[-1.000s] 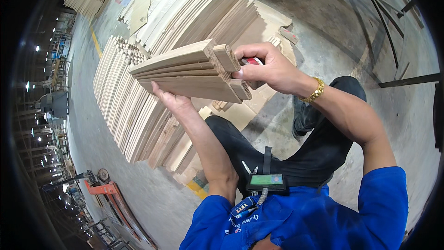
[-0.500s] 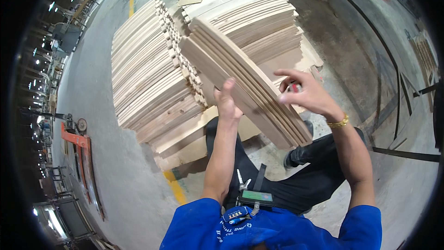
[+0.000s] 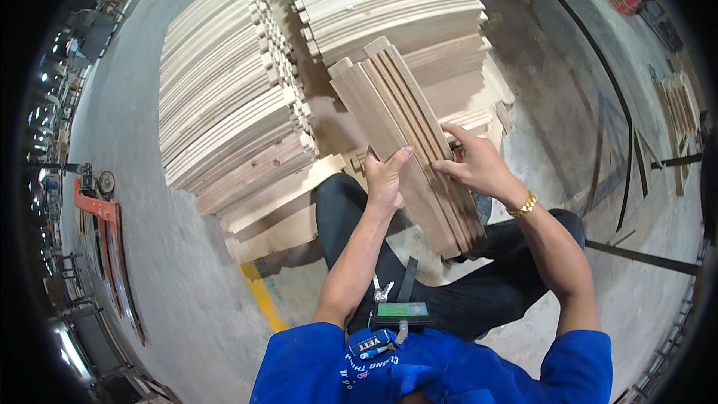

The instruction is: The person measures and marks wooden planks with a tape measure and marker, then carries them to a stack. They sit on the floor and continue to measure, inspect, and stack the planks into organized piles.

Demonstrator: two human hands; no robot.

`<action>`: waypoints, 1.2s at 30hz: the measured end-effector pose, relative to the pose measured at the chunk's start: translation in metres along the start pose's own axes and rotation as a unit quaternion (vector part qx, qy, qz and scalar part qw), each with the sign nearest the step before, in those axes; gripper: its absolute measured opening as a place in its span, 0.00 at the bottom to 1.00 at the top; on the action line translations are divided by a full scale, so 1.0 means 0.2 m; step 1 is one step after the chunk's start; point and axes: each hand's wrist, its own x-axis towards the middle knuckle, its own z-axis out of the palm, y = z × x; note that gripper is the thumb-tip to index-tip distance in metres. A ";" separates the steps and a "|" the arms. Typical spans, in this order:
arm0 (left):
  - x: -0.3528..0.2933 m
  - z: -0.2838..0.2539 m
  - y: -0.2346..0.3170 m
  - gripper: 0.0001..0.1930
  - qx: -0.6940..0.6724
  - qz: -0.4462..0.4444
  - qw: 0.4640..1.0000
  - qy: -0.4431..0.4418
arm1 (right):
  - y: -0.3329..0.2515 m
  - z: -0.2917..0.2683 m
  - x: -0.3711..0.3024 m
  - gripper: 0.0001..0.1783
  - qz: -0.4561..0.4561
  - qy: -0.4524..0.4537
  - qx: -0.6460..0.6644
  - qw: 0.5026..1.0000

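Observation:
I hold a bundle of several long wooden slats in front of me, its far end toward the stacks and its near end over my lap. My left hand presses against the bundle's left side. From the right, my right hand grips the slats on top, a gold bracelet on its wrist. Two tall stacks of curved wooden slats stand beyond: one on the left, one on the right.
I sit on the concrete floor in dark trousers. A yellow floor line runs at lower left. An orange pallet jack stands far left. Dark metal rails and a small wooden pallet lie at right.
The bundle has swung from lying crosswise in front of me to pointing away from me, and dropped toward my lap. Both hands shifted onto its middle.

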 end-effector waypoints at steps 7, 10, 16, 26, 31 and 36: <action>-0.09 -0.10 -0.17 0.27 -0.123 -0.147 0.979 -0.066 | 0.15 0.15 -0.01 0.46 0.035 -0.085 0.054 0.994; -0.05 -0.12 -0.20 0.29 -0.122 -0.194 0.971 -0.072 | 0.16 0.14 -0.01 0.43 0.025 -0.100 0.194 0.976; 0.06 -0.08 -0.21 0.34 -0.176 -0.217 0.960 -0.027 | 0.11 0.09 0.01 0.43 0.118 -0.150 0.249 0.949; 0.07 -0.05 -0.29 0.35 -0.175 -0.173 0.962 -0.122 | 0.15 0.22 0.04 0.49 0.010 -0.062 0.103 0.993; 0.02 -0.07 -0.34 0.34 -0.147 -0.160 0.970 -0.113 | 0.14 0.23 -0.02 0.50 0.002 -0.062 0.095 0.993; 0.03 -0.10 -0.35 0.30 -0.083 -0.165 0.977 -0.108 | 0.12 0.21 -0.02 0.51 0.042 -0.042 0.107 0.992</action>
